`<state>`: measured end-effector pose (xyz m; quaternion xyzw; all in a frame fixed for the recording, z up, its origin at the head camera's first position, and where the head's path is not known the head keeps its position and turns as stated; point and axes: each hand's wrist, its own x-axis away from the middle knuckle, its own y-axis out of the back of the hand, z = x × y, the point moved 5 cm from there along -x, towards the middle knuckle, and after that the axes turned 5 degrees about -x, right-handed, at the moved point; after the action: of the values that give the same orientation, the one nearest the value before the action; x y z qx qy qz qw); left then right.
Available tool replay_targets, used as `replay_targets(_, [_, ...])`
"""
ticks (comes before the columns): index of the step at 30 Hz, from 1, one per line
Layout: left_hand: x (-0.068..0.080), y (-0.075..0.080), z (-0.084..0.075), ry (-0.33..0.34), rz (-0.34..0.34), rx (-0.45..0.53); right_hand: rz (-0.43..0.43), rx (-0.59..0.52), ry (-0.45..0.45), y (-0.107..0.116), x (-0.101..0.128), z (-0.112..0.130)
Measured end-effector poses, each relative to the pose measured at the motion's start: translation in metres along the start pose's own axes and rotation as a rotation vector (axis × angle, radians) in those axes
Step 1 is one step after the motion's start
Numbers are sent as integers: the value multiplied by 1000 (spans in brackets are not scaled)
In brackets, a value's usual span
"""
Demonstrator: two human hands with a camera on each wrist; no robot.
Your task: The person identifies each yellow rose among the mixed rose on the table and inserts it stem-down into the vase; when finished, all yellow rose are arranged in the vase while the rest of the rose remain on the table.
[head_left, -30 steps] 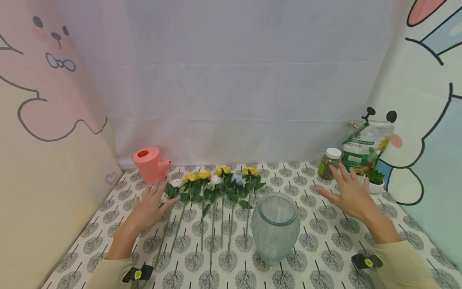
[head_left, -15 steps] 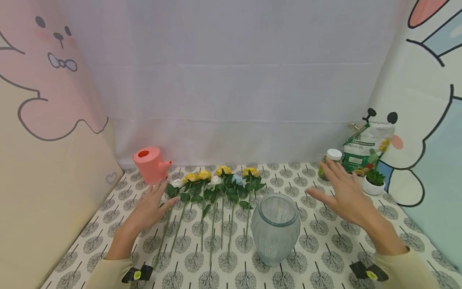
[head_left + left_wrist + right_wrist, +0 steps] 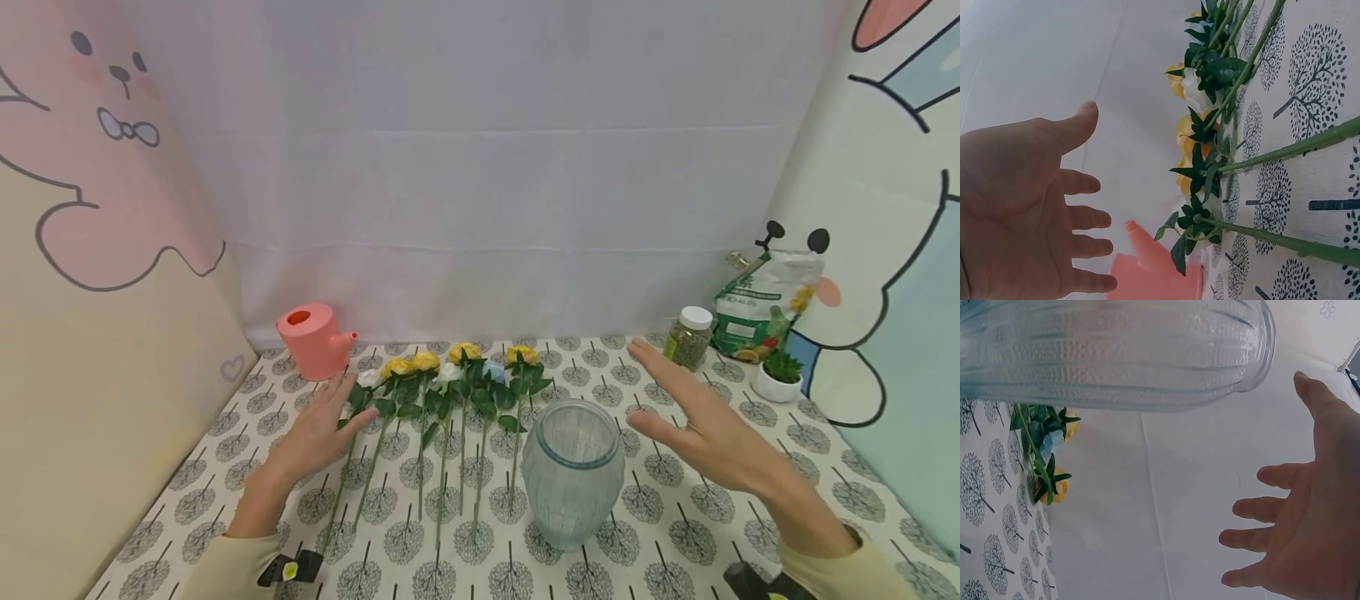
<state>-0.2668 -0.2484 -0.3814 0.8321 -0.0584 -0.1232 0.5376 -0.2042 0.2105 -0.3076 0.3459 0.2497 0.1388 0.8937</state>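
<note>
My left hand (image 3: 315, 437) hovers with spread fingers over the left end of a row of artificial roses, holding nothing. The roses (image 3: 465, 375) are yellow, white and light blue, their green stems pointing towards me. To the right of them stands a clear, ribbed glass vase (image 3: 573, 492), upright and wide-mouthed. My right hand (image 3: 708, 433) is raised on the vase's right side, apart from it, fingers straight and thumb held away. The right wrist view shows the vase (image 3: 1122, 356) and the right hand (image 3: 1310, 512) with a gap between them.
A pink watering can (image 3: 313, 346) stands at the back left. The back right holds a white-lidded jar (image 3: 688, 340), a green and white bag (image 3: 761, 308) and a small potted succulent (image 3: 780, 377). A tree-patterned cloth (image 3: 397, 575) covers the table; white fabric hangs behind.
My right hand has moved left, closer to the vase, and turned more onto its side, uncovering the jar and the succulent. The left hand has barely moved.
</note>
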Motion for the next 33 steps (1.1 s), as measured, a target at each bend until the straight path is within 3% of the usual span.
replay_targets(13, [-2,-8,-1,12,8,104,110,-195,110,-28,4,16])
replay_targets(20, [-7,-22,7,76,48,119,159,-305,128,-39,3,14])
replay_targets(25, [-9,-19,7,95,-33,86,167,-352,95,-43,2,13])
replay_targets(33, [-8,-9,0,44,-170,65,167,-442,50,-48,-3,9])
